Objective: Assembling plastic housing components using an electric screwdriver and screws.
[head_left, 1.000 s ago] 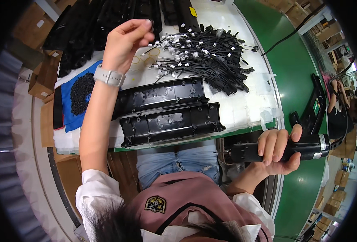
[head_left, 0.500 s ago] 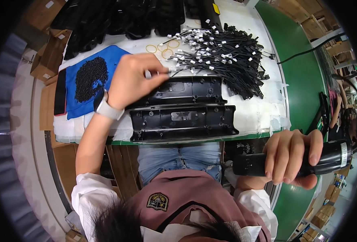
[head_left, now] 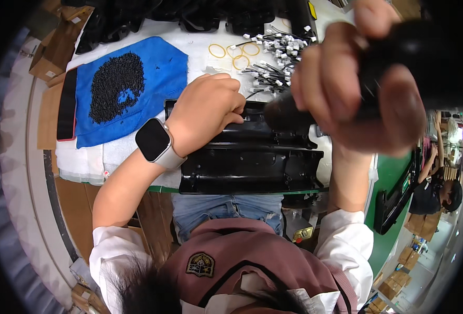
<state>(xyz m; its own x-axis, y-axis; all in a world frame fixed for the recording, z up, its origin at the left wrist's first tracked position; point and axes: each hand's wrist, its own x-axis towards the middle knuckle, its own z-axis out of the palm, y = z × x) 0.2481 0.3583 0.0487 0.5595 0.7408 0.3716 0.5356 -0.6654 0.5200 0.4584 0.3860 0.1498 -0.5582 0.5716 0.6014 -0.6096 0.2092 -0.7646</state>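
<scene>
My left hand (head_left: 208, 107), with a smartwatch at its wrist, is bent over the farther black plastic housing (head_left: 257, 112). Its fingertips are pinched together at that housing; what they hold, if anything, is hidden. My right hand (head_left: 341, 83) is wrapped around a thick black electric screwdriver (head_left: 281, 114), large and blurred close to the camera. The tool's narrower end slants down to the farther housing, just right of my left fingertips; its tip cannot be made out. Nearer me, a second black housing (head_left: 252, 170) lies along the table edge.
A blue cloth (head_left: 168, 60) at the left carries a pile of small black screws (head_left: 111, 86). Beyond the housings lie yellow rubber bands (head_left: 217, 51) and black cables with white connectors (head_left: 273, 73). Black parts (head_left: 200, 18) line the back. Another person (head_left: 433, 196) is at the far right.
My left hand has moved from the cable connectors down to the farther housing. My right hand has lifted the screwdriver from the lower right and swung it over that housing.
</scene>
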